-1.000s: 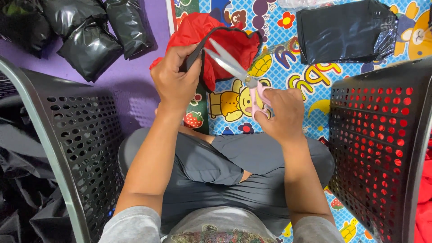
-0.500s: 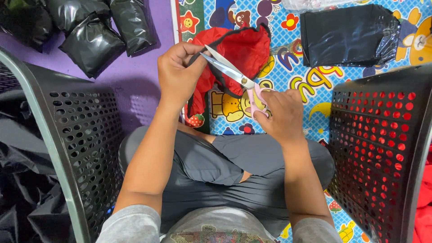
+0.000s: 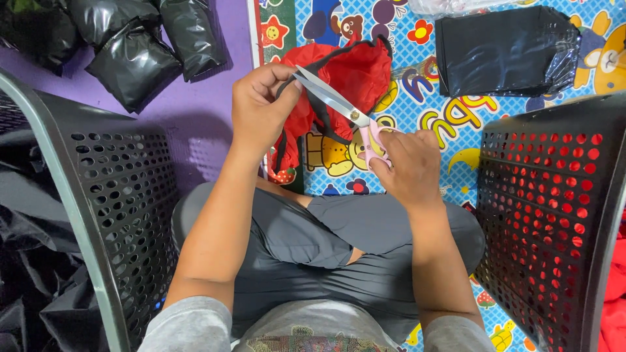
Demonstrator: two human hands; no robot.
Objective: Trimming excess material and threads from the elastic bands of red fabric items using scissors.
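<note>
**Fingers pinch a black edge while scissors meet it**

Fingers (image 3: 277,81) of the left hand (image 3: 261,107) are closed in a pinch on the black trim of a red fabric pouch with black edging (image 3: 352,78), holding it up over the lap. That pouch hangs from the pinch toward the far side, its red body spread to the right of the left hand and a narrow red-and-black tail dropping down toward the near side beside the left wrist.

Fingers of the right hand (image 3: 407,169) are curled shut through the pink loops of a pair of steel-bladed scissors with pink plastic handles (image 3: 349,114). How far the blades are parted is hard to tell; they look nearly together. The scissors' long axis runs on a slant, from the handles at the near right up to the tip at the far left, and the tip lies just beside the left fingertips, at the black trim. So the cloth sits at the far-left end of the blades, with the left hand the nearer of the two to the pinched spot.

Beneath lies a bright cartoon-printed floor mat (image 3: 456,124), with a stack of flat black plastic bags (image 3: 505,52) at the far right. Black perforated plastic baskets stand on either side, one at left (image 3: 117,215) and one at right (image 3: 554,208), the latter showing red through its holes. Filled black bags (image 3: 134,58) lie at the far left on a purple floor (image 3: 215,111).
</note>
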